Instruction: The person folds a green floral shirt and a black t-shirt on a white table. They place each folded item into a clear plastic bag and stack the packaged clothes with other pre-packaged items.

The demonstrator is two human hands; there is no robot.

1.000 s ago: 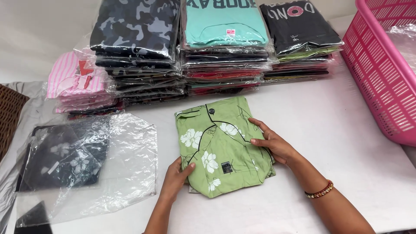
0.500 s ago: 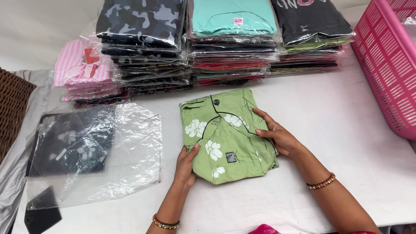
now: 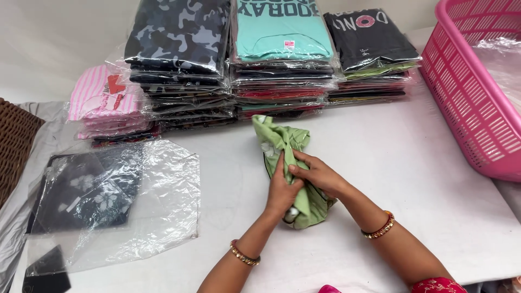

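At the far left edge sits a brown woven wicker basket [image 3: 13, 146], coarse and ribbed. Beside it lies a crinkled clear plastic bag [image 3: 116, 203] with a dark floral garment [image 3: 87, 195] flat inside it. Behind, glossy bagged stacks of folded shirts [image 3: 228, 59] stand in a row (camouflage, teal and black on top). At the middle of the smooth white table [image 3: 412, 179], your left hand [image 3: 283, 190] closes around the soft green floral cotton shirt [image 3: 287, 163], now bunched into a narrow crumpled roll. Your right hand [image 3: 320, 176] clamps the same roll from the other side, fingers pressing into the fabric. At the far right stands a rigid pink plastic lattice basket [image 3: 472, 97].
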